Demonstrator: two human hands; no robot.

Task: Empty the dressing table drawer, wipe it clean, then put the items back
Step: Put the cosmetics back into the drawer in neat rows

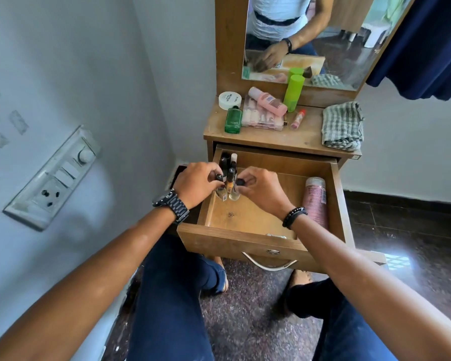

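Observation:
The wooden drawer [248, 239] of the dressing table is pulled out in front of me. Several small nail polish bottles [229, 165] stand in its far left corner. My left hand [197, 183] pinches the black cap of one bottle there. Just to the right, my right hand [261, 190] pinches the black cap of another. A pink tube [315, 196] lies along the drawer's right side. On the tabletop [279, 136] stand a green glass bottle [233, 119], a white jar [227, 99], a pink bottle [267, 101], a clear nail box [261, 118], a lime green bottle [293, 93] and a small lip balm [298, 119].
A folded checked cloth [343, 126] lies at the tabletop's right end. A mirror [313, 40] rises behind it, with a dark blue curtain [425, 45] to the right. A wall with a switch panel [54, 178] is close on my left. My knees in blue jeans are under the drawer.

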